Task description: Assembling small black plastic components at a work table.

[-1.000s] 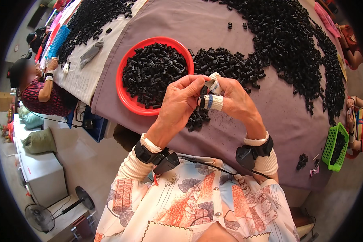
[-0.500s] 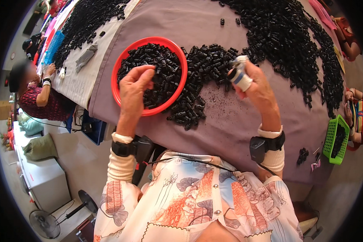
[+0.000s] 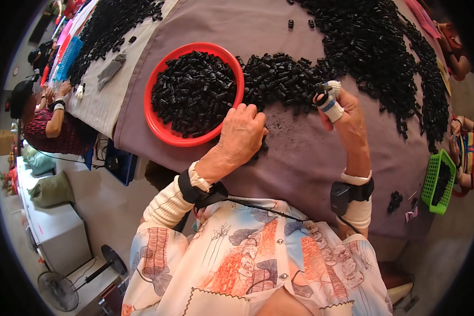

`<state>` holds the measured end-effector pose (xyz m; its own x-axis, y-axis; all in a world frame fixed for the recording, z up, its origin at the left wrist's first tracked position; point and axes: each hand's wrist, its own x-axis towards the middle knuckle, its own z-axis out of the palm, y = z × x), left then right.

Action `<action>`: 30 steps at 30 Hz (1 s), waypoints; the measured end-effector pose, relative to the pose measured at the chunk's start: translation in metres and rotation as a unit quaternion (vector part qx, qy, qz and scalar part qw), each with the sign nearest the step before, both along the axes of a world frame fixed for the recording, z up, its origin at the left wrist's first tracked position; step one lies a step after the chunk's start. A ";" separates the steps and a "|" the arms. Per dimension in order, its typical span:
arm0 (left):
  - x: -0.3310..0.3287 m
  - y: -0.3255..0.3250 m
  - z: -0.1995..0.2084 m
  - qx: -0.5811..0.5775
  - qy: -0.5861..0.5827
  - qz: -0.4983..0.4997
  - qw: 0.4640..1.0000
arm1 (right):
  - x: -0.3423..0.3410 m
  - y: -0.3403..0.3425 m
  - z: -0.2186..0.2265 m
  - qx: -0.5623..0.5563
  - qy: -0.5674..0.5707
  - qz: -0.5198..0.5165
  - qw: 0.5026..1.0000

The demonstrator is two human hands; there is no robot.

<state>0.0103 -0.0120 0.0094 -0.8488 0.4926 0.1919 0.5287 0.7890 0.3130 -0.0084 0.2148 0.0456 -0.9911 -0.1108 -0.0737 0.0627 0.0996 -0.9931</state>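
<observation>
One cream button-up shirt printed with orange and grey-blue plant shapes (image 3: 237, 258) fills the bottom middle of the frame, with off-white ribbed knit cuffs (image 3: 166, 205) on both forearms and a black strapped box (image 3: 352, 195) at each wrist.

Further up, around the middle, the left hand (image 3: 242, 131) is back-up with its fingers bent, right by the lower right rim of a round red plastic basin (image 3: 178, 141). Fingertips are hidden, so can't tell if they're pinching anything. Right hand (image 3: 345, 108), right of centre, has its fingers curled in, with white wraps with a blue stripe (image 3: 332, 109) on them. There's something dark at the tips, too small to tell what, so no idea if it's gripped.

The small black plastic pieces (image 3: 282, 79) are everywhere: heaped in the basin, loose just right of it between the hands, plus a huge spread in the upper right, all on a dull purple cloth (image 3: 300, 163). Far right there's a bright green slotted plastic basket (image 3: 433, 181) with black stuff inside.

Upper left: a crumpled grey cloth thing (image 3: 110, 72) on a pale sheet, and beyond it a co-worker in a dark red patterned top (image 3: 55, 131).
</observation>
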 end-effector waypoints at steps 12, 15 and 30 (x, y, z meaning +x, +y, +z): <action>0.002 0.014 -0.009 0.023 -0.051 -0.036 0.998 | 0.008 -0.003 -0.007 0.028 -0.040 0.003 0.999; -0.009 0.004 -0.007 0.166 -0.112 -0.010 0.980 | 0.008 -0.006 -0.002 0.035 -0.051 0.021 0.998; -0.034 -0.004 0.056 0.538 -0.336 0.030 0.772 | -0.004 -0.042 0.019 -0.053 -0.017 0.101 0.993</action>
